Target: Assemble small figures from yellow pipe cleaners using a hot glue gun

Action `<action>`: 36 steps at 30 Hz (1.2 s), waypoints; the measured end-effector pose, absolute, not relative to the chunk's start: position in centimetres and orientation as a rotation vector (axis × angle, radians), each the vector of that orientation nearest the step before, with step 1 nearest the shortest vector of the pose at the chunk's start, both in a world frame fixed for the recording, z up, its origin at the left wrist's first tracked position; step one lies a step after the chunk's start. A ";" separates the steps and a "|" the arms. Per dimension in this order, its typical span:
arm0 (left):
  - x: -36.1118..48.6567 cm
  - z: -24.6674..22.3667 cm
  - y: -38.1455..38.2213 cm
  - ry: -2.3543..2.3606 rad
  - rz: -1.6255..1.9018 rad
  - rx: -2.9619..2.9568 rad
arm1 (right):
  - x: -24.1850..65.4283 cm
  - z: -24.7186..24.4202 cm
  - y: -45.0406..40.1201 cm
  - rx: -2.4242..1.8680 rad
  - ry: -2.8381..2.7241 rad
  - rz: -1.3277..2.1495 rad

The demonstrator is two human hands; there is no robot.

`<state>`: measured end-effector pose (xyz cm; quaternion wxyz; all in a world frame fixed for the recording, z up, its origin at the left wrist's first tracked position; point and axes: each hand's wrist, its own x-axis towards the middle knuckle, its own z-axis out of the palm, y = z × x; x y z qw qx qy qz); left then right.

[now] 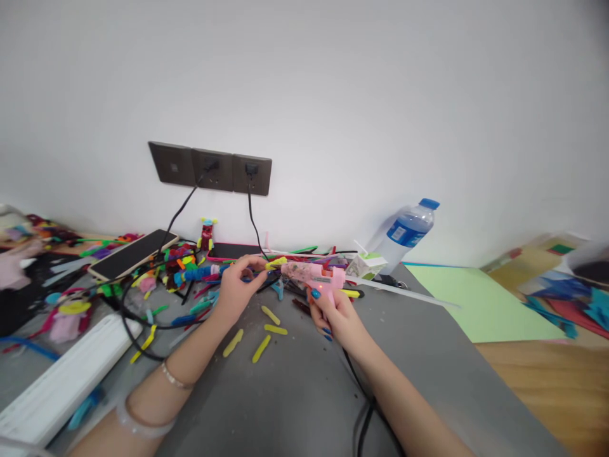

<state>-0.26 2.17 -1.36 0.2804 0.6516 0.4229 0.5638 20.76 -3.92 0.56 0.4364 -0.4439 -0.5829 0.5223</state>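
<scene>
My right hand grips a pink hot glue gun by its handle, with a long clear glue stick sticking out of its back. The gun's nozzle points left toward my left hand. Between the thumb and fingers of that hand is a short yellow pipe cleaner piece, close to the nozzle; whether they touch I cannot tell. Several more yellow pieces lie loose on the grey table below my hands.
Coloured pipe cleaners and small figures crowd the left side, near a phone and a white power strip. Black cords run to wall sockets. A water bottle, a small carton and green paper are at right.
</scene>
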 end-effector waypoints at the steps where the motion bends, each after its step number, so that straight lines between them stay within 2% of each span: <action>1: -0.3 -1.4 2.2 1.133 1.513 1.757 | 20.7 0.7 -3.9 -1.114 -1.456 1.296; 36: -0.4 -1.7 2.3 1.183 1.573 1.692 | 21.3 0.9 -3.8 -1.237 -1.548 1.145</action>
